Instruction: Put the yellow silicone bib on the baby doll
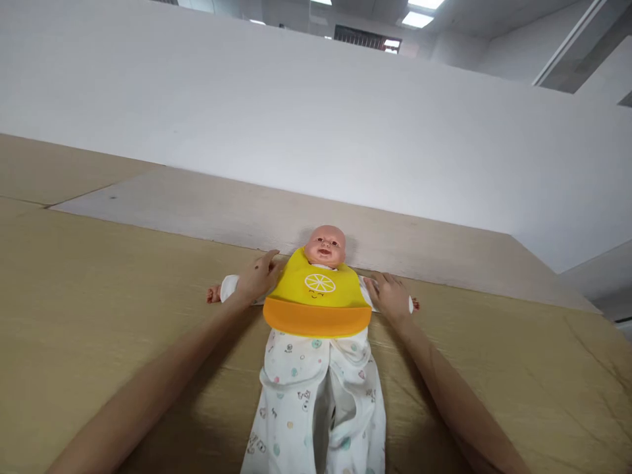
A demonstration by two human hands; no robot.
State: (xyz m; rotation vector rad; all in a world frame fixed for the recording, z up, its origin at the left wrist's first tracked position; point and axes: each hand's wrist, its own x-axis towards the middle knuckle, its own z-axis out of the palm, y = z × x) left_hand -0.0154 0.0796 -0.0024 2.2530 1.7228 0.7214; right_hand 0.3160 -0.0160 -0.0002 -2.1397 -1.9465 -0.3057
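Note:
A bald baby doll (327, 245) lies on its back, its head toward the far side and its arms stretched out sideways. Around its neck sits a yellow silicone bib (296, 276) with a white citrus slice print and an orange catch pocket (316, 318). White clothing with small animal and dot prints (291, 388) covers the body and legs. My left hand (259, 278) rests over the doll's sleeve beside the bib's left edge, fingers extended. On the other side, my right hand (391, 296) lies on the opposite sleeve near the bib, fingers apart. Neither hand appears to grip anything.
The doll lies on a wooden tabletop (123, 316). Behind its head runs a paler board strip (222, 204), backed by a white partition (306, 118). Ceiling lights (417, 20) show beyond the partition's top.

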